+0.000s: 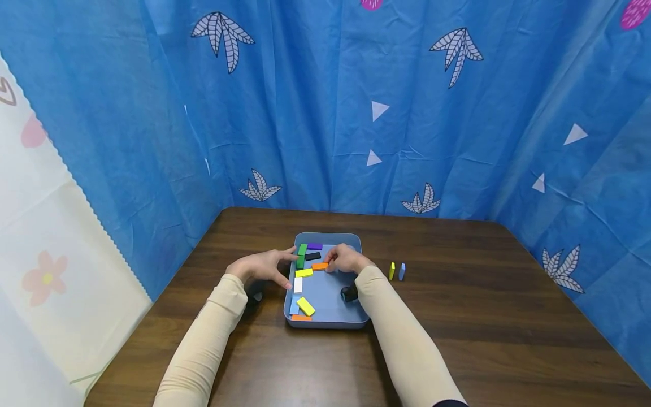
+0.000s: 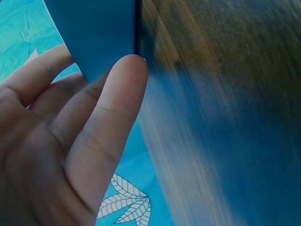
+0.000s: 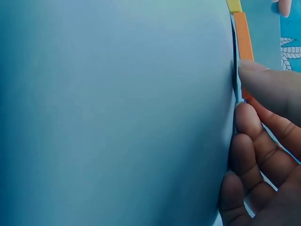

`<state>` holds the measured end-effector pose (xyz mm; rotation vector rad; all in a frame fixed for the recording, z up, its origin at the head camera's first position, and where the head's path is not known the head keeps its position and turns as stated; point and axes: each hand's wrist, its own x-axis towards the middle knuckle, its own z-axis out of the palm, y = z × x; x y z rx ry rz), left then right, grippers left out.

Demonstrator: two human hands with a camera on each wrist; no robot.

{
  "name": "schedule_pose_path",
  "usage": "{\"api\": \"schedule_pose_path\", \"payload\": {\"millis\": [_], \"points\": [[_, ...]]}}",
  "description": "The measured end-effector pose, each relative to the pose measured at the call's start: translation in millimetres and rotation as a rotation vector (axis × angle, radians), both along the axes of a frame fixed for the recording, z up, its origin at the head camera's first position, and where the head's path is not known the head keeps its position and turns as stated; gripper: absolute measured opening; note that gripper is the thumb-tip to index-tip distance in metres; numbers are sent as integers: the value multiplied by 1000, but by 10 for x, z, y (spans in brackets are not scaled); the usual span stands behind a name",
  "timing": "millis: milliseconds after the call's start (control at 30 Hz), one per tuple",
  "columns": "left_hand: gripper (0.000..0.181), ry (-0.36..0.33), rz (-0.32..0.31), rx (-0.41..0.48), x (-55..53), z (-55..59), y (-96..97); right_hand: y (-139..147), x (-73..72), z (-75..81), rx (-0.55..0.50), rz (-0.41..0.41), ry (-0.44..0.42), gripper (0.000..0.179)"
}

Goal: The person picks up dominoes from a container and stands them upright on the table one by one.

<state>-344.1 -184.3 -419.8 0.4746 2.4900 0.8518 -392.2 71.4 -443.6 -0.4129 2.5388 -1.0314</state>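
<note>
Over a blue-grey tray [image 1: 328,325], my right hand [image 1: 346,259] pinches the end of an orange block [image 1: 319,267] between thumb and fingers. In the right wrist view, that thumb lies on the orange block [image 3: 243,42], and a yellow piece touches its far end. My left hand [image 1: 264,267] reaches over the tray's left rim with fingers spread and holds nothing. Its fingertips are near a green block [image 1: 300,261] and a white block [image 1: 298,285]. In the left wrist view, the thumb overlaps the tray's outer wall [image 2: 101,33].
A line of blocks follows the tray's left side, including purple [image 1: 315,246], black [image 1: 312,256], yellow [image 1: 304,273] and light blue [image 1: 294,306]. A yellow block [image 1: 306,307] lies aslant. Right of the tray, yellow [image 1: 392,271] and blue [image 1: 402,272] blocks stand on the wooden table [image 1: 488,316].
</note>
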Motion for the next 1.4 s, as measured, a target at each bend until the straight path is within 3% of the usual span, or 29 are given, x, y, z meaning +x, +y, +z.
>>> {"api": "schedule_pose_path", "payload": {"millis": [333, 800, 1233, 1400], "points": [[87, 7, -14, 5, -11, 6, 1, 57, -3, 31, 0, 28, 31, 10], [88, 10, -17, 7, -18, -13, -9, 108, 68, 74, -94, 1, 54, 10], [89, 9, -20, 6, -23, -24, -18, 264, 175, 134, -254, 22, 69, 15], [90, 3, -13, 6, -21, -20, -15, 360, 259, 177, -316, -5, 85, 19]]}}
